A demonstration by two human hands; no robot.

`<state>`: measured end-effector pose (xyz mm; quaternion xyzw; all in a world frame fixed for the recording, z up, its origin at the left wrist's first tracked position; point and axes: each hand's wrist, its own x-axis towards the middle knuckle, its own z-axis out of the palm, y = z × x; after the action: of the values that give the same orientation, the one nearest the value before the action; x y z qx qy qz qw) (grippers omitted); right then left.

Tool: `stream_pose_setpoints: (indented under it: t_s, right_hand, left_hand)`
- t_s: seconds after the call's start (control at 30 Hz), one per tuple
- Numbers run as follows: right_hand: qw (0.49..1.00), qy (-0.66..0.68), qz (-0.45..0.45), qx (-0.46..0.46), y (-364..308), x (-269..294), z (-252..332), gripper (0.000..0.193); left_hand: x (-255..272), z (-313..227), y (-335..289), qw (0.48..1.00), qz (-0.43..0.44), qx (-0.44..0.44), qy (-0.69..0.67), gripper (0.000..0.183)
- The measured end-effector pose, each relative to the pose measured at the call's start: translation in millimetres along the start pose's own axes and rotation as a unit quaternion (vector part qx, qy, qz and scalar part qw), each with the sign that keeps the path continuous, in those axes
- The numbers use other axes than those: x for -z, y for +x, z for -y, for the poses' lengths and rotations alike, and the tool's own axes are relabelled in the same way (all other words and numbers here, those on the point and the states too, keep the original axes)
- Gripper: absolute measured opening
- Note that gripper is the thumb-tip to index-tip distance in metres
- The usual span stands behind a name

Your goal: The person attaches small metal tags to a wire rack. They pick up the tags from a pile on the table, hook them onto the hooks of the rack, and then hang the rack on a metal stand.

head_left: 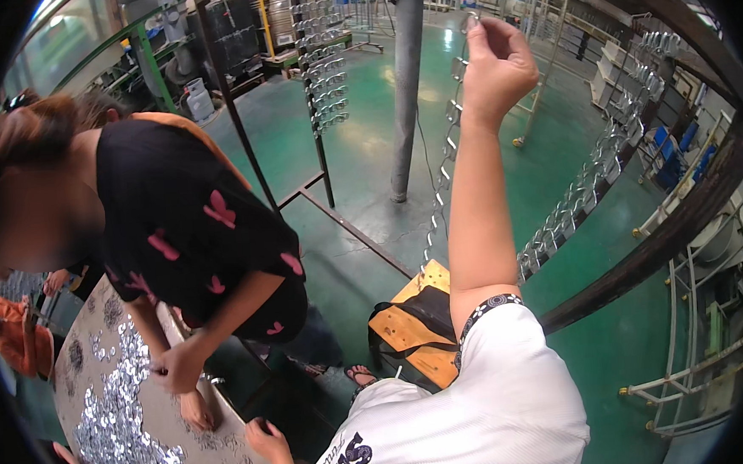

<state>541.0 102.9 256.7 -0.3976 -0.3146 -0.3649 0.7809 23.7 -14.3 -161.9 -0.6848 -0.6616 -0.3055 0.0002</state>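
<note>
My right hand (502, 67) is raised high at the upper middle, thumb and fingers pinched on a small shiny metal piece (470, 22). It is at the top of a hanging strip of metal hooks (448, 146) that runs down just left of my forearm. My left hand (269, 442) is low beside the table's right edge, fingers curled; whatever it may hold is hidden. Across the table (220, 462) spreads a pile of small silvery metal pieces (115, 426), left of my left hand.
A person in a black top (191, 209) leans over the table on my left, hands (180, 371) above it. A dark metal frame (237, 113) holds another strip of pieces (325, 73). A grey post (408, 85), a wooden stool (411, 327) and a loaded strip (594, 180) stand around me.
</note>
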Motion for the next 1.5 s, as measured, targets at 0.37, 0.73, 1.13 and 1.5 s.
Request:
stream_pose_setpoints:
  t_s: [0.37,0.73,1.13,1.5]
  right_hand:
    - [0.975,-0.124,-0.146,0.110,102,15,-72,0.007]
    - [0.915,-0.208,-0.288,0.193,179,27,-105,0.004]
    - [0.884,-0.318,-0.310,0.148,244,68,-142,0.004]
    - [0.867,-0.323,-0.347,0.153,272,95,-157,0.003]
  left_hand:
    - [30,-60,40,0.983,0.142,-0.037,0.111,0.021]
    - [-58,-94,82,0.978,0.136,-0.138,0.075,0.019]
    - [-72,-99,88,0.974,0.148,-0.149,0.083,0.017]
    - [-79,-102,91,0.971,0.155,-0.155,0.099,0.016]
